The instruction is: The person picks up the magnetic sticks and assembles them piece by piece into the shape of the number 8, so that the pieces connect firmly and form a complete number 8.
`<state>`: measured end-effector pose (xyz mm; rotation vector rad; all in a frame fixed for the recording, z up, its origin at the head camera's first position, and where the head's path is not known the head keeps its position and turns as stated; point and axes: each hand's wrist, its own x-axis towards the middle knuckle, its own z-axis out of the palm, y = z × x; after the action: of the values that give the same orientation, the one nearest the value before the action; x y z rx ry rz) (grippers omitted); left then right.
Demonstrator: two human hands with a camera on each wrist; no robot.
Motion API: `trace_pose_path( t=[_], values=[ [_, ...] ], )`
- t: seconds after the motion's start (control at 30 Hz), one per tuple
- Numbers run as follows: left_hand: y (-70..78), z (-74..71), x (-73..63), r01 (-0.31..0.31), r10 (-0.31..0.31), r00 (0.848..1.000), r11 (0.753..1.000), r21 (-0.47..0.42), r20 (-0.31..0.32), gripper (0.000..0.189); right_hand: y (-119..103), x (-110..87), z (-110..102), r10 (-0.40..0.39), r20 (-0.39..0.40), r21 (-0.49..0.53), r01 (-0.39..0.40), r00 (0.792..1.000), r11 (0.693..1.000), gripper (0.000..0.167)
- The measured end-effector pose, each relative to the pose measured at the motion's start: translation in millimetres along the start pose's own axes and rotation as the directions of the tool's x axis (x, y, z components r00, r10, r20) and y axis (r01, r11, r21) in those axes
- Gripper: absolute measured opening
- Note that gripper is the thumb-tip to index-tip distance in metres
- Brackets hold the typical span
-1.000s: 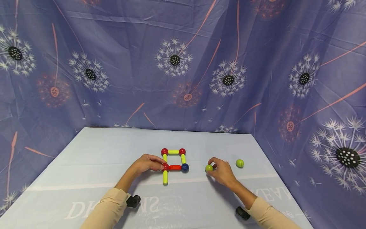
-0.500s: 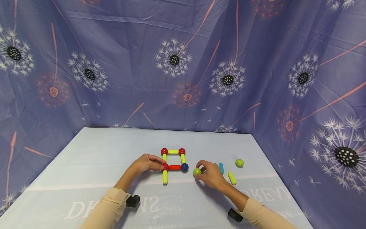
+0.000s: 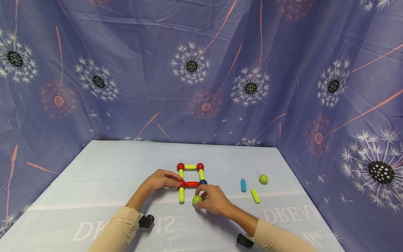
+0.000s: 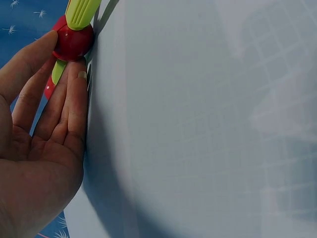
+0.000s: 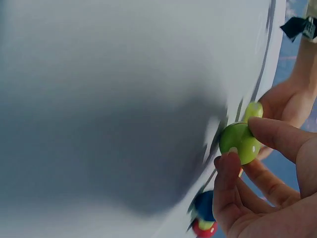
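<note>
On the table lies a square of rods and balls, with a red ball [image 3: 181, 167] and another red ball [image 3: 200, 166] at its far corners and a blue ball [image 3: 203, 182] at the near right. My left hand [image 3: 163, 179] pinches the near-left red ball [image 4: 74, 43], from which a yellow-green rod [image 3: 181, 195] sticks out toward me. A red rod [image 3: 192, 184] forms the square's near side. My right hand [image 3: 214, 199] pinches a green ball [image 5: 239, 143] between thumb and fingers, just right of that rod's free end and in front of the blue ball.
To the right lie a blue rod [image 3: 243, 185], a loose yellow-green rod [image 3: 255, 196] and a second green ball [image 3: 263, 179]. The pale table [image 3: 141, 154] is bounded by a patterned purple cloth [image 3: 141, 87] at the back and sides.
My right hand has carried the green ball leftward from the right side to near the protruding rod, uncovering the blue and yellow-green rods. My left hand has stayed on the red ball.
</note>
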<state>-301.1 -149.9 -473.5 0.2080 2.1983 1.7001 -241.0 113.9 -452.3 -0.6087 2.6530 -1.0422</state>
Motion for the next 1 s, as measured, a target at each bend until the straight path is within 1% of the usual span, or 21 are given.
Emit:
trace_pose_path(
  t=[0.23,0.37,0.5,0.77,0.87,1.0],
  values=[
    [0.0,0.3,-0.4,-0.013,0.013,1.000,1.000,-0.010,0.002,0.035,-17,1.3,17,-0.045,0.049,0.061,0.042,0.998,0.997,0.027],
    [-1.1,0.5,-0.4,-0.017,0.017,1.000,1.000,-0.013,0.001,0.034,-25,3.0,24,-0.084,0.060,0.068,0.080,0.995,0.994,0.027],
    [-1.7,0.1,-0.7,-0.023,0.023,1.000,1.000,-0.010,0.003,0.034,-32,4.6,28,-0.104,0.062,0.058,0.101,0.993,0.993,0.028],
    [-1.5,-0.3,-0.5,-0.027,0.027,1.000,1.000,0.001,0.009,0.033,-33,5.9,31,-0.089,0.065,0.053,0.085,0.994,0.995,0.029],
    [-1.2,-0.2,-0.2,-0.025,0.025,1.000,1.000,0.001,0.006,0.033,-32,5.7,30,-0.084,0.068,0.054,0.080,0.994,0.995,0.029],
    [-1.4,0.0,0.3,-0.021,0.021,1.000,1.000,-0.004,0.003,0.033,-30,5.5,26,-0.096,0.052,0.077,0.092,0.994,0.993,0.029]
  ],
)
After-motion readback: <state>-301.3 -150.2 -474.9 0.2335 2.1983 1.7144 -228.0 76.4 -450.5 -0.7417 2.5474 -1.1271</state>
